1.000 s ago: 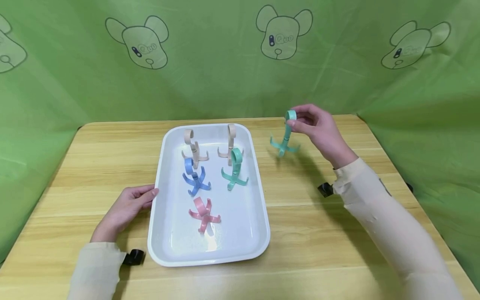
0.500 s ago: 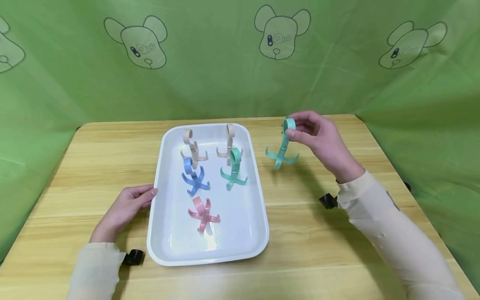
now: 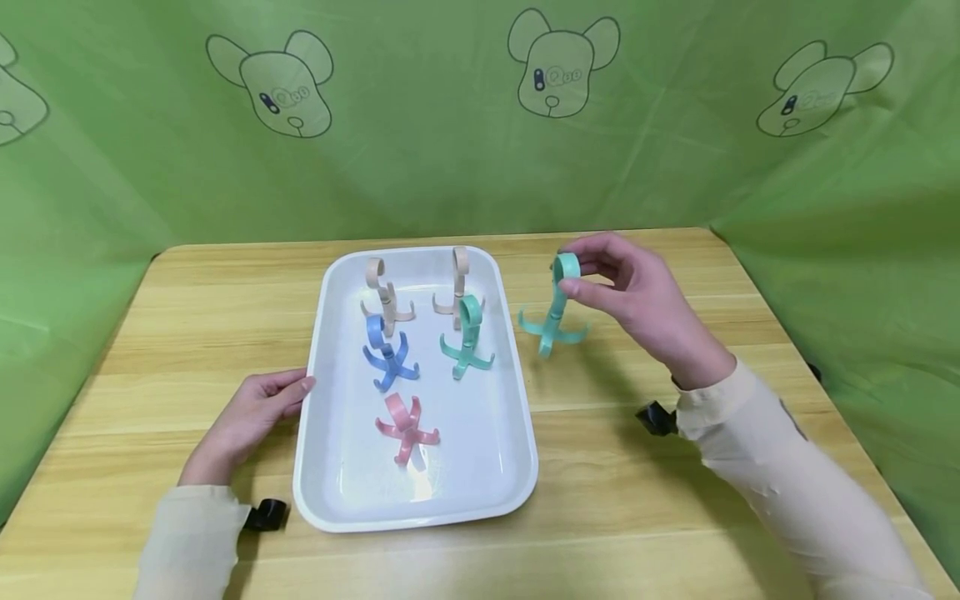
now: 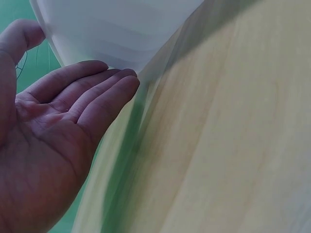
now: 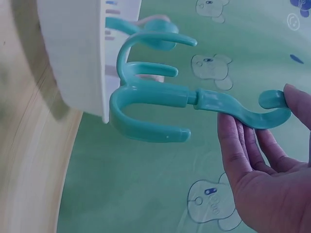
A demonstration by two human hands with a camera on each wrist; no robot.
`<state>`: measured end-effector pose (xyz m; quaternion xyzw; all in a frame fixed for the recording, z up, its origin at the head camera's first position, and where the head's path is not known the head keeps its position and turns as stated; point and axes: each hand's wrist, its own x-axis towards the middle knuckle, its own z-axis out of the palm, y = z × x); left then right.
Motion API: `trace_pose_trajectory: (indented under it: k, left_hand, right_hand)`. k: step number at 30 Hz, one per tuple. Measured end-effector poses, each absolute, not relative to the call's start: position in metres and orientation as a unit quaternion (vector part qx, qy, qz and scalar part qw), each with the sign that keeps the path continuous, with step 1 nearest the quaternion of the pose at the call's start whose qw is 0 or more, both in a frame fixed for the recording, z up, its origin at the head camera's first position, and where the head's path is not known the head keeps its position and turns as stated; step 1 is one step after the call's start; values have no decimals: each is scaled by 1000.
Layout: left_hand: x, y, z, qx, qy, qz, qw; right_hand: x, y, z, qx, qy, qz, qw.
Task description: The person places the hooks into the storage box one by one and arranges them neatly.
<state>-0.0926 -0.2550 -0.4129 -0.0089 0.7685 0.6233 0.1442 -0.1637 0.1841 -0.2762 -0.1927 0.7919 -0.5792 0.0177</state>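
My right hand [image 3: 637, 296] pinches a teal hook hanger [image 3: 552, 327] by its curved top, thumb on the hook's end and fingers behind the stem. The hanger's prongs point downward just right of the white tray [image 3: 420, 523], and in the right wrist view the hanger [image 5: 150, 94] overlaps the tray's side. My left hand [image 3: 255, 412] touches the tray's left side, its thumb at the rim and its fingers [image 4: 104, 104] straight against the outer wall. Inside the tray stand another teal hanger [image 3: 468, 342], a blue hanger [image 3: 390, 360] and a pink hanger [image 3: 407, 429].
Two beige hangers, the left one [image 3: 388, 304] and the right one [image 3: 459, 287], stand at the tray's far end. The wooden table [image 3: 637, 508] extends around the tray. Green cloth [image 3: 420, 167] with printed bear heads hangs behind and at the sides.
My right hand has brought the teal hanger toward me and left, from near the table's back to close beside the tray's right rim. My left hand stays at the tray.
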Motion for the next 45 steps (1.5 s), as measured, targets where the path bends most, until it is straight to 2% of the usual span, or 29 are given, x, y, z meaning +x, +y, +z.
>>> trace_pose_trajectory:
  k: [23,30,45]
  left_hand:
    - [-94,-254,-414,-3,760,634,142]
    - [-94,-255,-415,-4,762,631,144]
    - [-93,-255,-413,-8,763,629,147]
  right_hand:
    - [-131,155,-268,-264,755,-595,80]
    - [-127,144,-271,-269,736,-607,132]
    - [-126,131,-281,-254,750,-587,168]
